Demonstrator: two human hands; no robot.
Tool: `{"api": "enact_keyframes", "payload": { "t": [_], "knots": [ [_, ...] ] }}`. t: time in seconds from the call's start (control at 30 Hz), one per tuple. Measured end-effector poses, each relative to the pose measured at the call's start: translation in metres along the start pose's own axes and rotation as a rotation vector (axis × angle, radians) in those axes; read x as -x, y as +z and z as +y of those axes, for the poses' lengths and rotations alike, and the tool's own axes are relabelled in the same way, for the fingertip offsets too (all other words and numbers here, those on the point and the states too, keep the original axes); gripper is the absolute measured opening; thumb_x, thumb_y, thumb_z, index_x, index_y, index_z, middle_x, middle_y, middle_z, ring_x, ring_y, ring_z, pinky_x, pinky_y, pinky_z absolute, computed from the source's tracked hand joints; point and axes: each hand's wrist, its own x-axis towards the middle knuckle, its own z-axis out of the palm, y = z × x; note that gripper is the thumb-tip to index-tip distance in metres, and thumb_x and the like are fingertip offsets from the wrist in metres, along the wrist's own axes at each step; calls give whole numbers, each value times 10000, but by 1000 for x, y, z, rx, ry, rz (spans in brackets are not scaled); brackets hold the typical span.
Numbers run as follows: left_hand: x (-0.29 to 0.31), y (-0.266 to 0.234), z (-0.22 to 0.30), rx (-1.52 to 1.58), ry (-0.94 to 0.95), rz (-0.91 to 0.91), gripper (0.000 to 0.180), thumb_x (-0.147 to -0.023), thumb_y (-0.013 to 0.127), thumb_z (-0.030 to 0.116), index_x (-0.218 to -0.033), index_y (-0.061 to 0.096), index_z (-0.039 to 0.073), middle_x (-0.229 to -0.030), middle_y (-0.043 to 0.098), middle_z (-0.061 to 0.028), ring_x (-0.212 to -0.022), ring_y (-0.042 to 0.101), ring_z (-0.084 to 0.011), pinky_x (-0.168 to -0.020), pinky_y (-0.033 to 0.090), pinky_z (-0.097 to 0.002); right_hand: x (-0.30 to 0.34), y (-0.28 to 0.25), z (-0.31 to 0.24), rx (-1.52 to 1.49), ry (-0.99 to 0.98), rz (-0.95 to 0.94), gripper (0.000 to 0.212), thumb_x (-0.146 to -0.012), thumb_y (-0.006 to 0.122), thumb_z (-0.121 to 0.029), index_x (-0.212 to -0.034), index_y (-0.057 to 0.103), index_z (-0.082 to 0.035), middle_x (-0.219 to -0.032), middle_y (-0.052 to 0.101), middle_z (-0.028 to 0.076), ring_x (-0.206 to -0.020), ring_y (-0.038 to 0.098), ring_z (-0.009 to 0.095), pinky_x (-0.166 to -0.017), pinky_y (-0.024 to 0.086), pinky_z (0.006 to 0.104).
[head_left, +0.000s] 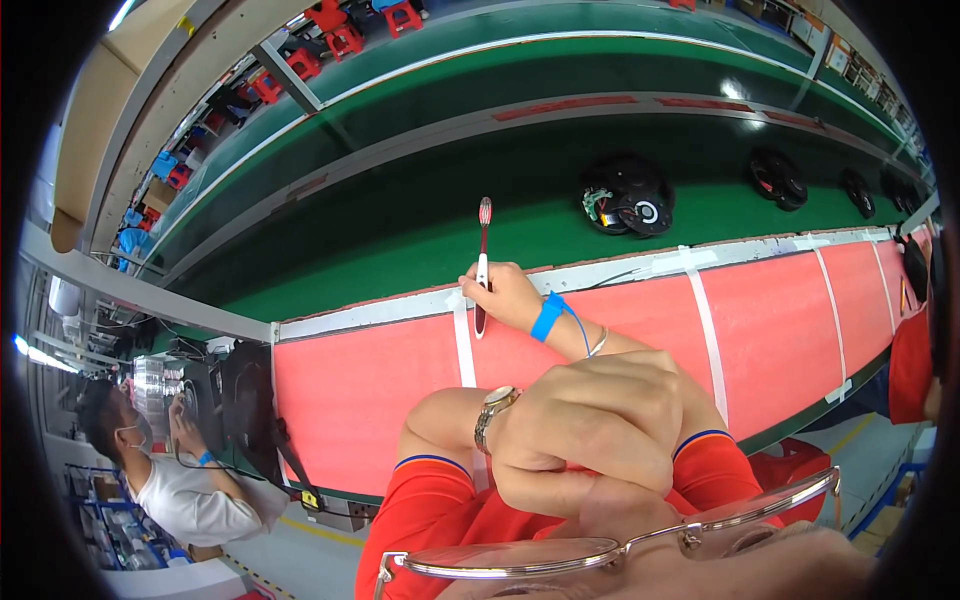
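My right hand is closed round the handle of a toothbrush with a white and dark red body. The brush stands nearly upright in the picture, its bristle head pointing away over the green conveyor belt. A blue wrist strap with a thin cord circles my right wrist. Large and close to the camera, my left hand is curled with knuckles up, a watch on its wrist. Its fingertips are turned under, so anything inside them is hidden.
A round black device with exposed circuit parts sits on the belt, and several similar ones follow to the right. A pink work surface with white tape strips runs along the near side. A co-worker is at the left; another's red sleeve shows at right.
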Motion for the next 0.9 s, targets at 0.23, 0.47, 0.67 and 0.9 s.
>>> {"api": "enact_keyframes", "payload": {
  "t": [0.23, 0.47, 0.67, 0.9],
  "knots": [
    [-1, -3, -1, -20, 5, -26, 76, -800, 588, 39, -728, 568, 27, -630, 549, -44, -507, 481, -149, -521, 308, -314, 0, -1, -1, 0, 34, -15, 280, -856, 579, -244, -771, 639, 16, -629, 625, 137, -584, 608, 272, -577, 469, 375],
    [-1, -5, -1, -54, 59, -44, 92, -806, 592, 63, -730, 545, 38, -621, 526, -34, -499, 479, -146, -523, 304, -317, -1, -1, -1, 7, 21, -16, 289, -859, 574, -248, -781, 641, 22, -620, 618, 140, -577, 603, 268, -573, 464, 372],
    [-5, -24, -1, -217, 107, -281, 140, -766, 480, 58, -849, 589, 23, -728, 529, -62, -592, 487, -221, -575, 336, -365, 0, -2, 0, 13, 31, -26, 298, -865, 565, -258, -786, 642, 19, -618, 615, 140, -578, 601, 269, -570, 459, 373],
    [-1, -18, -7, -143, -103, -116, 132, -855, 462, 39, -868, 592, 59, -740, 565, -30, -604, 505, -196, -605, 357, -351, -1, -2, -2, -3, 35, -16, 278, -857, 580, -233, -783, 644, 27, -612, 606, 132, -556, 573, 236, -546, 438, 357]
  ]
}}
